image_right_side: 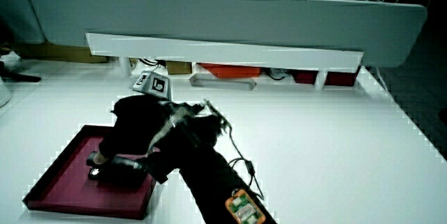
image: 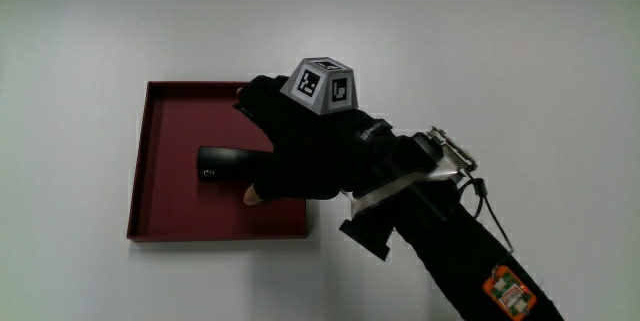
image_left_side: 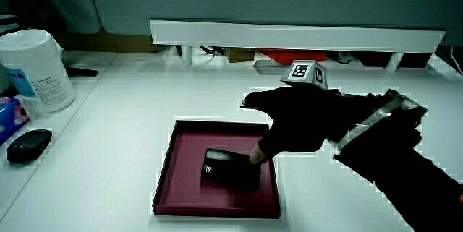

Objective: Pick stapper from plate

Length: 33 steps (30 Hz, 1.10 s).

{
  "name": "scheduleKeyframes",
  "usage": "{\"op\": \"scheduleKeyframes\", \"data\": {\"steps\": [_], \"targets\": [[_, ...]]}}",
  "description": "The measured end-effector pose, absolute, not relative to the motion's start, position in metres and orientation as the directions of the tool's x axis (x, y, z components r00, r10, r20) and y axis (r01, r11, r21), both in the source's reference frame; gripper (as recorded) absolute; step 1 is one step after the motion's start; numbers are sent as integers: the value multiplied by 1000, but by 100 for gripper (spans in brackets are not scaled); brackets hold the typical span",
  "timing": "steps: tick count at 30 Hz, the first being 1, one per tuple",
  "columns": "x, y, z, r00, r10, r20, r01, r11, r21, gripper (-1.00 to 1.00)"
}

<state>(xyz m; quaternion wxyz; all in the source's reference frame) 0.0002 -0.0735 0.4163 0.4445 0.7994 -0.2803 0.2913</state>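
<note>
Black stapler lies mid-plate — hand over it, thumb touching, grip unclear.

Matt dark-red tray, smooth black plastic stapler, black cloth glove

This looks like an office or lab workspace. A plain white table runs up to a low grey partition with a white shelf rail along its base. A tub of wipes and a black computer mouse sit at the table's edge.
</note>
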Motion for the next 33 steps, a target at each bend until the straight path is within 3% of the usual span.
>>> {"op": "scheduleKeyframes", "data": {"steps": [19, 33], "targets": [[-32, -61, 503, 719, -107, 687, -661, -412, 627, 0], [-35, -58, 513, 712, -113, 693, -653, -471, 594, 5]]}}
